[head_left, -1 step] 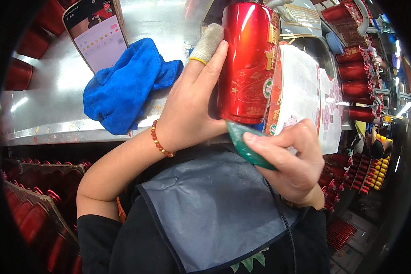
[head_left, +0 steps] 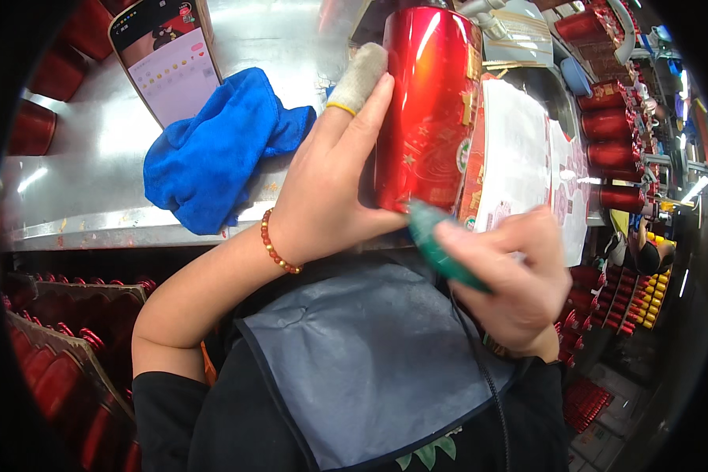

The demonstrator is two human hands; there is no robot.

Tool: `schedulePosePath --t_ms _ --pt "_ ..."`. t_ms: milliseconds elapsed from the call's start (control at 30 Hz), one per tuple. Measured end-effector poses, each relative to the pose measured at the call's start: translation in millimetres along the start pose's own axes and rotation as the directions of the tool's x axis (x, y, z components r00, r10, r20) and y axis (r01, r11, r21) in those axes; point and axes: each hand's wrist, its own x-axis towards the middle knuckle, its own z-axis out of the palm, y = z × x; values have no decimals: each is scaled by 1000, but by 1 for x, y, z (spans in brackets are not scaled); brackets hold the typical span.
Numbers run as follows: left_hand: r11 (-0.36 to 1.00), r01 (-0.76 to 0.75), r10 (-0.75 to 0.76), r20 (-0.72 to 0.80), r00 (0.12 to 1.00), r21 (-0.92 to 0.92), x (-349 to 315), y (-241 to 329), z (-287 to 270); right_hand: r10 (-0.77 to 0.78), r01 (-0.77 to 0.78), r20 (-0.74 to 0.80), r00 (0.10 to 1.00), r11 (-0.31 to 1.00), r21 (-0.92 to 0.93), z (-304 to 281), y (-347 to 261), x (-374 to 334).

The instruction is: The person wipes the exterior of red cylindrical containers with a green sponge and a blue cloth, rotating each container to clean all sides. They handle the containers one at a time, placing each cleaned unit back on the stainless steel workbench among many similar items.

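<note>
A glossy red cylinder (head_left: 425, 102) with gold decals stands out at the top middle, its far end on a dark fitting. My left hand (head_left: 322, 185) steadies it, fingers along its left side and thumb across its near end. Knitted covers (head_left: 360, 77) sheathe some of those fingers, and a beaded bracelet circles the wrist. Pinched in my right hand (head_left: 519, 275) is a translucent green scraper (head_left: 440, 248), blurred by motion. The scraper's tip lies at the cylinder's near end, close to my left thumb; whether it touches cannot be told.
Left of my hand a blue cloth (head_left: 212, 153) lies on the metal table (head_left: 79, 185), before a propped phone (head_left: 173, 71). Printed sheets (head_left: 519, 149) lie right of the cylinder. Red cylinders (head_left: 610, 122) line the right side; more red pieces (head_left: 71, 370) fill trays at lower left.
My right hand and the scraper have shifted a little right. The cylinder has turned slightly, carrying its decals toward the right edge. My left hand has barely moved.
</note>
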Motion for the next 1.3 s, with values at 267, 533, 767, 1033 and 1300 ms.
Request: schedulePosePath --t_ms 267,533,767,1033,1300 --pt "999 -29 30 -43 999 39 1 -1 0 -62 64 27 998 996 -70 -2 6 20" --pt "994 -47 49 -17 999 98 2 0 0 -154 151 -29 988 984 -91 8 13 25" --pt "998 -1 -1 22 1000 60 2 -1 -1 -116 113 -13 993 985 -132 0 26 26" --pt "1000 5 -6 20 1000 31 2 -6 -3 -67 59 60 996 990 125 0 29 16" --pt "987 163 -163 157 974 9 -3 -6 -10 -58 39 92 994 980 197 -5 32 12"
